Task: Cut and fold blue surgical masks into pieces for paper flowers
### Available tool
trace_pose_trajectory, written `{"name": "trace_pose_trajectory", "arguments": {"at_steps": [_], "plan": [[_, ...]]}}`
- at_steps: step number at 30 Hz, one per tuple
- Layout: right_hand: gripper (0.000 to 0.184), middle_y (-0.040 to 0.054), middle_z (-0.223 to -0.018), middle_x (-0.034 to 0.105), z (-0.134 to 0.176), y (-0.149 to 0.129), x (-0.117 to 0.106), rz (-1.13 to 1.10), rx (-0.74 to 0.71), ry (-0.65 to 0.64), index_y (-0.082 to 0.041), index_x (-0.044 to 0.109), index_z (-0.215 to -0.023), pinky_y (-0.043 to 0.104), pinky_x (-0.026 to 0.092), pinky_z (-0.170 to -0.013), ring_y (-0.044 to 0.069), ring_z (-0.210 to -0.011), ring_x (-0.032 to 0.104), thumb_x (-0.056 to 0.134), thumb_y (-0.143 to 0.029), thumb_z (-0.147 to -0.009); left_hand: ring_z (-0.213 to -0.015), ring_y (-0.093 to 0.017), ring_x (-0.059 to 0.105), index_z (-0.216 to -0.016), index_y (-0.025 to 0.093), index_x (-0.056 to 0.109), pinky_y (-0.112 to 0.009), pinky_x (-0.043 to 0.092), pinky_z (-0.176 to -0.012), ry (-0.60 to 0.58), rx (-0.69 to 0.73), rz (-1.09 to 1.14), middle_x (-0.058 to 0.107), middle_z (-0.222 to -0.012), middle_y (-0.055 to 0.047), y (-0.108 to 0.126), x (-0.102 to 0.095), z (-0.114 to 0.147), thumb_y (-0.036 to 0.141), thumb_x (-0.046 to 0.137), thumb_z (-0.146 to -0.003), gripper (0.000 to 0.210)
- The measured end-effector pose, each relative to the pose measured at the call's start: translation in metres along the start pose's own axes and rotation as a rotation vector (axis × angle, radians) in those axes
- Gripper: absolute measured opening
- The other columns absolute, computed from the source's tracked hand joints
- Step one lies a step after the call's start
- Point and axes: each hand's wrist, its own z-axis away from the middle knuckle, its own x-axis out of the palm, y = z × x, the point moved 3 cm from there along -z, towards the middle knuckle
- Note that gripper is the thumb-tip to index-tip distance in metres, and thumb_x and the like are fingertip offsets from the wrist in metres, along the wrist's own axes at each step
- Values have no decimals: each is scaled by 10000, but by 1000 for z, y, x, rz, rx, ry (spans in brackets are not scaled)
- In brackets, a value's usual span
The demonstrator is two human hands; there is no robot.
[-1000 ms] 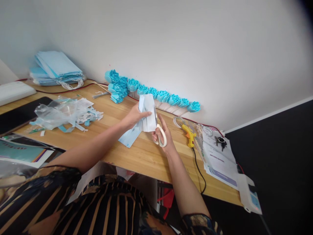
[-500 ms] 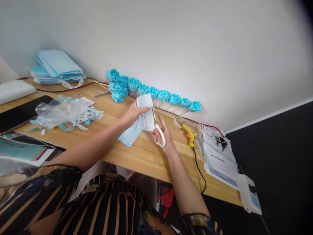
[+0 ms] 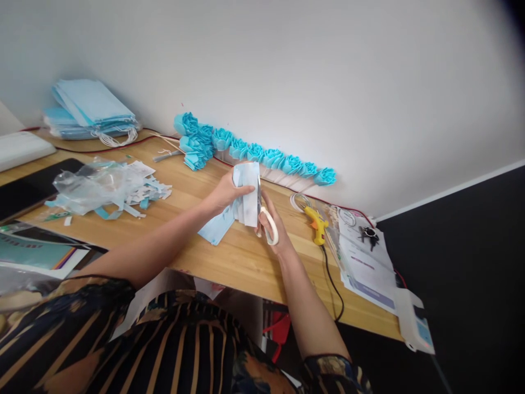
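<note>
Several light-blue sheets are stacked by the wall at the left, white cords spilling off them, and nearer the front a crumpled clear bag lies among pale clippings, where a stray offcut could easily get lost. Next come the blue flowers, in a line along the foot of the wall. In front of them, a flat blue piece rests on the wooden table below the left hand, which is closed on a folded sheet, thumb across its face, most fingers hidden. That sheet is held up above the table, and its layers might slide out of line if the pinch slackened, leaving a crooked edge. At its right edge, the right hand is curled around the handles of the white scissors; I can't tell from here how far apart the blades are. Should they stray inward, they could nick a finger behind the sheet. Farther right lies a yellow glue gun, its cord near the right forearm, which might snag it, then papers with keys on top.
</note>
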Motion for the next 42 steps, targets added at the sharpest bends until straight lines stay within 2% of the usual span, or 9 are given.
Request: {"name": "trace_pose_trajectory", "arguments": {"at_steps": [23, 29, 42], "plan": [[1079, -76, -584, 517, -1, -2, 1, -72, 33, 50, -248, 223, -1575, 210, 336, -382, 90, -429, 464, 750, -623, -712, -1200, -306, 582, -1388, 116, 494, -446, 474, -1023, -6, -16, -5, 638, -1259, -153, -1, 1, 2, 296, 830, -625, 853], [1024, -87, -560, 510, 1, -4, 3, -77, 35, 71, -246, 250, -1568, 193, 348, -393, 74, -423, 444, 739, -595, -739, -1196, -297, 586, -1382, 133, 508, -430, 471, -1026, -8, -9, -8, 639, -1258, -142, -1, 0, 1, 292, 831, -621, 842], [1040, -86, -578, 499, 1, -3, 4, -117, 48, 84, -230, 212, -1579, 181, 330, -375, 68, -422, 445, 749, -554, -748, -1210, -293, 573, -1390, 118, 485, -413, 466, -1029, -19, -18, 43, 618, -1291, -149, -3, 0, 1, 291, 841, -616, 870]]}}
